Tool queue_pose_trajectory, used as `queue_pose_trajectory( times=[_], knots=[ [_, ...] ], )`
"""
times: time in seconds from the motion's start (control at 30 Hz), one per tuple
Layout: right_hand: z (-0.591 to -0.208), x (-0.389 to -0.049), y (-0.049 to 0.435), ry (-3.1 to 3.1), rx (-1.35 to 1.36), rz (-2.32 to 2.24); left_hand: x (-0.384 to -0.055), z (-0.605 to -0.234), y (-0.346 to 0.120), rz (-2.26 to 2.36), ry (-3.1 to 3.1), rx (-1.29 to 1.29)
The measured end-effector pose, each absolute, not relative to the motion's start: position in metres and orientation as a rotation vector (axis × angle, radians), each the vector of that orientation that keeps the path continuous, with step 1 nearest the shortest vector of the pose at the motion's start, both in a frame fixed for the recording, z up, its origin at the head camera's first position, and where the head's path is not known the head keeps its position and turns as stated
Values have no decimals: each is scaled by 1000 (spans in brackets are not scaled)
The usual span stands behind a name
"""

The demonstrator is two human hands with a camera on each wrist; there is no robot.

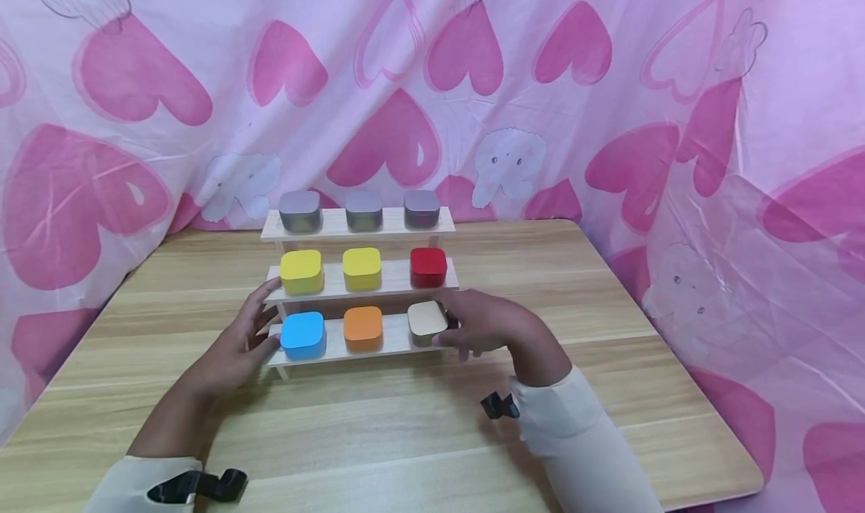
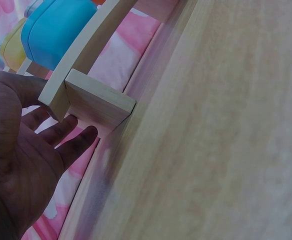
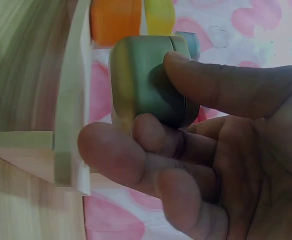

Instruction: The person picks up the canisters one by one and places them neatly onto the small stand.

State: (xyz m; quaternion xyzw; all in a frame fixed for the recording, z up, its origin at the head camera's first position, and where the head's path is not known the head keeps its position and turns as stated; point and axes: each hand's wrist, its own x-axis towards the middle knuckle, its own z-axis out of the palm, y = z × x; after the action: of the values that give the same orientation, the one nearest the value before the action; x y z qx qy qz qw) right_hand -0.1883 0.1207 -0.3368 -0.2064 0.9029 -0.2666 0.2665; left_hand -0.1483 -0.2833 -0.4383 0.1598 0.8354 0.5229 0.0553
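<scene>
A three-tier wooden stand (image 1: 399, 348) holds small rounded boxes in rows. At its left end, my left hand (image 1: 236, 348) touches the planks with spread fingers. The thumb lies by the blue box (image 1: 302, 334) on the bottom tier, and the other fingers (image 2: 78, 145) reach beside the stand's leg (image 2: 98, 102). At the opposite end my right hand (image 1: 483, 321) pinches a beige-topped box (image 1: 427, 319), greenish in the right wrist view, with the thumb against its lid. An orange box (image 1: 363, 328) sits between the blue and beige-topped ones.
On the middle tier are two yellow boxes (image 1: 301, 271) and a red box (image 1: 428, 267). Three grey boxes (image 1: 363, 211) line the top tier. The stand is on a wood-grain table (image 1: 365, 438), backed by a pink heart-patterned cloth (image 1: 399, 17).
</scene>
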Motion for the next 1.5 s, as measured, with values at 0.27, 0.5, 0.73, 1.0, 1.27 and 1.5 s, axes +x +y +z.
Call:
queue_pose_trajectory(
  times=[0.27, 0.5, 0.73, 1.0, 1.27, 1.5],
  knots=[
    [-342, -191, 115, 2430, -474, -693, -149, -438, -283, 1561, 2557, 477],
    [-345, -193, 114, 2430, -461, -680, -149, -438, -283, 1557, 2569, 492],
    [-349, -194, 114, 2439, -477, -661, -148, -438, -283, 1565, 2563, 494],
    [-349, -194, 115, 2445, -481, -652, -148, -438, -283, 1576, 2555, 502],
    [-348, -194, 115, 2445, -487, -645, -148, -439, -283, 1587, 2548, 487],
    [-348, -194, 116, 2445, -486, -650, -148, -439, -283, 1597, 2536, 484]
  ],
)
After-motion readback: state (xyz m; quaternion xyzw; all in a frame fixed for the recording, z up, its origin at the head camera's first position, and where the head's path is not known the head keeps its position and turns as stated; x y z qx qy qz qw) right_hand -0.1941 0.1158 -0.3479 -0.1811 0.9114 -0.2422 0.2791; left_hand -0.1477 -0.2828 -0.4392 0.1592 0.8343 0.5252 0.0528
